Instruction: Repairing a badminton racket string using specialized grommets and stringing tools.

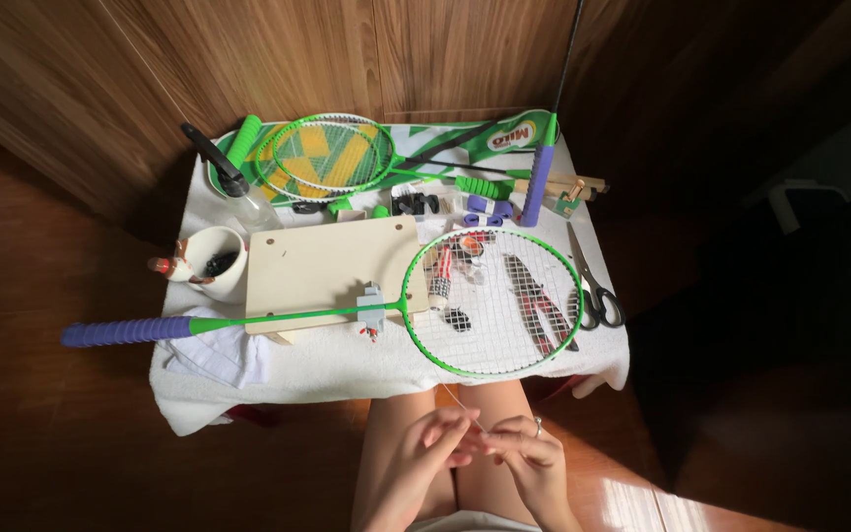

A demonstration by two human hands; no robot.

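My left hand (424, 451) and my right hand (527, 455) meet over my lap, below the table's front edge, fingertips pinched together on a thin racket string (464, 408) that runs up toward the table. A ring sits on a right-hand finger. Above them a green badminton racket (490, 302) with a purple grip (125, 331) lies across the white-clothed table (278, 369), its shaft clamped on a pale wooden board (332, 261). Under its strings lie pliers (536, 303) and small tools.
Black-handled scissors (591, 286) lie at the table's right edge. At the back lie a second green racket (332, 156) on a green bag, a spray bottle (238, 192), and an upright purple-gripped racket (541, 182). A white cup (217, 262) stands at left. Wooden walls surround the table.
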